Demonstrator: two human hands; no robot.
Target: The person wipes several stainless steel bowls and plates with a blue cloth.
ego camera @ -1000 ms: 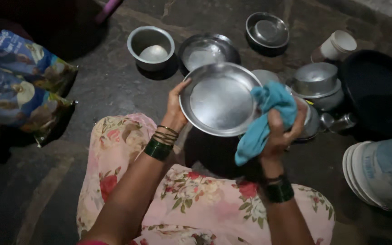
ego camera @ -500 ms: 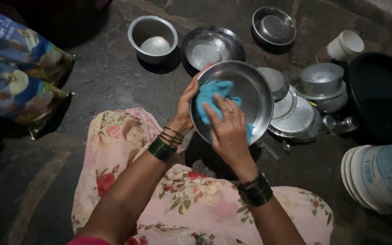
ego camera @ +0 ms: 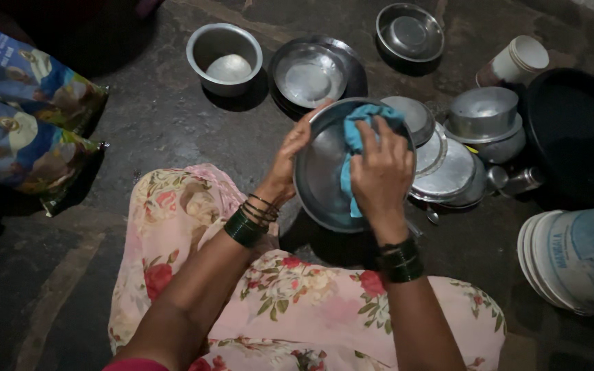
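Note:
A round steel plate [ego camera: 321, 180] is held tilted above my lap. My left hand [ego camera: 289, 159] grips its left rim, thumb over the edge. My right hand [ego camera: 381, 175] presses a blue cloth [ego camera: 353, 141] flat against the inside of the plate, fingers spread over it. Dark green bangles sit on both wrists. My knees in pink floral fabric [ego camera: 194, 213] lie below the plate.
Steel ware lies on the dark stone floor: a deep bowl [ego camera: 223, 56], a shallow dish [ego camera: 311, 72], a bowl [ego camera: 409, 31], stacked pots and lids [ego camera: 479, 127]. A white cup [ego camera: 517, 62], black pan [ego camera: 575, 130], white bucket [ego camera: 579, 257] stand right; printed bags [ego camera: 25, 117] left.
My right hand brought the blue cloth from the plate's right edge into its middle and has slid it further across the inside. The plate tilted more toward me.

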